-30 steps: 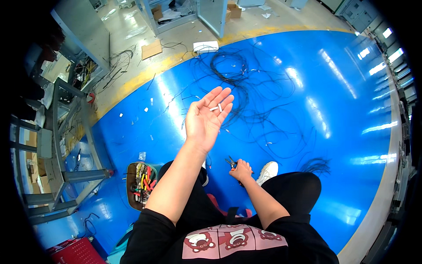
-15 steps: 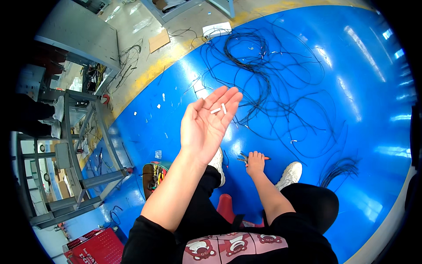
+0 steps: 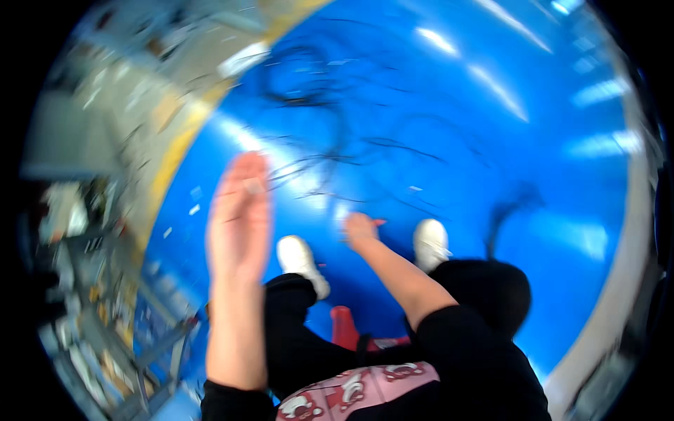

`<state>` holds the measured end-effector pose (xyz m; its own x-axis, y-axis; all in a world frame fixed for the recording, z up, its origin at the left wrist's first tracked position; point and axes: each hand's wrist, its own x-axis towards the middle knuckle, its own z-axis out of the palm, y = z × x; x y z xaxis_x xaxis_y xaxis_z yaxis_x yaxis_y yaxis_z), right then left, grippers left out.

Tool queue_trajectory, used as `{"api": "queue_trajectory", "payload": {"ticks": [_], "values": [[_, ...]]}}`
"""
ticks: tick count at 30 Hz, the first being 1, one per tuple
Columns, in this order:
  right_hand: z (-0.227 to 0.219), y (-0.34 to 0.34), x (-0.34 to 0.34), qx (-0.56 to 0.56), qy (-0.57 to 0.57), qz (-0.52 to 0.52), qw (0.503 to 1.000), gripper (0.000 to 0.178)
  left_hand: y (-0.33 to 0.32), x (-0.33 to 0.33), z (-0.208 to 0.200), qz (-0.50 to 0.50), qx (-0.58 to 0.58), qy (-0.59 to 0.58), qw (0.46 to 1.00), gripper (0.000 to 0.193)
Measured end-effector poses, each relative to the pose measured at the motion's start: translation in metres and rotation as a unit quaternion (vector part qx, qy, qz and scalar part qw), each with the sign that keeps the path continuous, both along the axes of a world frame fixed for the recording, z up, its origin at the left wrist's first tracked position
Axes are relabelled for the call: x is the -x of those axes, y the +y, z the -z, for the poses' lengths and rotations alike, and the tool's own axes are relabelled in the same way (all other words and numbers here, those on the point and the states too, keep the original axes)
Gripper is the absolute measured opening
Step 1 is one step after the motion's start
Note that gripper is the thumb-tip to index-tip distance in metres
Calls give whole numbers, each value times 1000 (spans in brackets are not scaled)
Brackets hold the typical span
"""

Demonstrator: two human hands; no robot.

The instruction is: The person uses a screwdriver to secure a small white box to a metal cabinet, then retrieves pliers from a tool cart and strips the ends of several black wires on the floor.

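My left hand (image 3: 241,221) is raised over the floor, palm up and fingers stretched out flat. On its fingers lie small white pieces (image 3: 253,186), smeared by motion so that their number cannot be told. Lower and to the right, my right hand (image 3: 361,230) is closed around pliers, whose orange handle end (image 3: 380,222) sticks out on the right; their jaws are lost in the blur. Beyond both hands, loose black cables (image 3: 330,158) lie tangled on the blue floor.
A dark bundle of cable ends (image 3: 502,214) lies to the right. Between my legs is a red seat-like thing (image 3: 343,328), with my white shoes (image 3: 300,259) on either side. A grey metal frame (image 3: 126,337) stands at left. A white box (image 3: 243,59) lies far off.
The view has swung and blurred. My left hand, still palm up with the white pieces, has moved left in the picture. My right hand keeps its grip on the pliers.
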<state>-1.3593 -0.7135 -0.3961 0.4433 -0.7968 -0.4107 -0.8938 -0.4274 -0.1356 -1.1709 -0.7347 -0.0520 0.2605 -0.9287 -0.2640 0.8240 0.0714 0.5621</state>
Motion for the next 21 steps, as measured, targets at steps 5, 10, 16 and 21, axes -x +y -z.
{"api": "queue_trajectory", "payload": {"ticks": [5, 10, 16, 21], "values": [[-113, -128, -33, -85, -142, -147, 975, 36, 9, -8, -6, 17, 77, 120, 990, 46], [-264, -200, 109, 39, -108, -47, 992, 32, -6, 23, -7, 90, 61, 121, 987, 25], [-200, -115, 396, 173, -369, 421, 810, 26, -18, 29, 47, 132, -24, -1, 991, 18], [-22, 176, 532, 247, -114, 661, 699, 23, -38, 42, 81, 124, -163, -150, 967, 19]]}}
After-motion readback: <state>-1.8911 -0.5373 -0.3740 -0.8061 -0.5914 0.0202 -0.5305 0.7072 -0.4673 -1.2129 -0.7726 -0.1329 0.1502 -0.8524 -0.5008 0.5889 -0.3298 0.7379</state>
